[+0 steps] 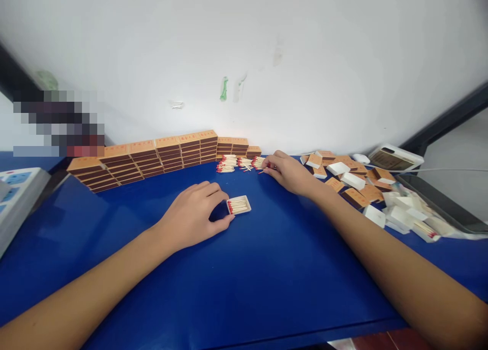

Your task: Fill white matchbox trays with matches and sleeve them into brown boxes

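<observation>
My left hand [198,210] rests on the blue table with its thumb and fingers closed on the left end of a small white matchbox tray [247,210]. Inside that tray lie several red-tipped matches [239,205], side by side. Farther off, my right hand [285,171] reaches to the right end of the loose match piles, its thumb and fingers pinched around red-headed matches [263,163]. How many it grips is hidden by the fingers. Left of it, more loose matches [227,163] lie in small heaps.
Stacked closed matchboxes [168,154] line the wall at the back left. To the right lie scattered sleeves [354,197] and white trays [400,217]. A dark phone [444,202], a white-edged device [396,156] and a cable are at the far right. A white box [23,197] stands at left.
</observation>
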{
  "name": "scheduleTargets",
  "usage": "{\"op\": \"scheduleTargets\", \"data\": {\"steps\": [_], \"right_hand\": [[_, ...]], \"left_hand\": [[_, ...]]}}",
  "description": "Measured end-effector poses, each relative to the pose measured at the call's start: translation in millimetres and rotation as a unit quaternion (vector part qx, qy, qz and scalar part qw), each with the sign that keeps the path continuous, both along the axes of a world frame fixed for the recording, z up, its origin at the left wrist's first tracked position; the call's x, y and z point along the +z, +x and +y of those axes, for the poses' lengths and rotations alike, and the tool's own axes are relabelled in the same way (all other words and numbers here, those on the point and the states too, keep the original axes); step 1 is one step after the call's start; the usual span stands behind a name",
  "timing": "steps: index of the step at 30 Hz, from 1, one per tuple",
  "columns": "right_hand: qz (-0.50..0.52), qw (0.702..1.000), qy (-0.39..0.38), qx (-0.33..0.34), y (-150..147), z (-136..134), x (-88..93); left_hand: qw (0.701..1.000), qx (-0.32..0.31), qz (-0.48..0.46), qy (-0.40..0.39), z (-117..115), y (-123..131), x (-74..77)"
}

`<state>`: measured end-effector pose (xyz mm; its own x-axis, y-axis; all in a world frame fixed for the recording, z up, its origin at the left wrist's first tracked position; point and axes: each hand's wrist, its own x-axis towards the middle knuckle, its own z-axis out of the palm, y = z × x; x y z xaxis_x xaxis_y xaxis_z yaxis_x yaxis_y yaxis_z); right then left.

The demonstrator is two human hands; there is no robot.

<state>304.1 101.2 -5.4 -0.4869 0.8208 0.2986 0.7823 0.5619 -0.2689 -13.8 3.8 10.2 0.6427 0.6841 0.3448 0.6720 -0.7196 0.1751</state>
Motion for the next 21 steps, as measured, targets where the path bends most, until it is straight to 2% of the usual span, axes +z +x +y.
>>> {"op": "scheduleTargets", "data": {"steps": [21], "right_hand": [[0.0, 0.999, -0.035, -0.01, -4.0, -9.4, 10.8]], "left_hand": [[1.0, 0.0, 0.002, -0.008, -0.1, -1.1, -0.6]]}}
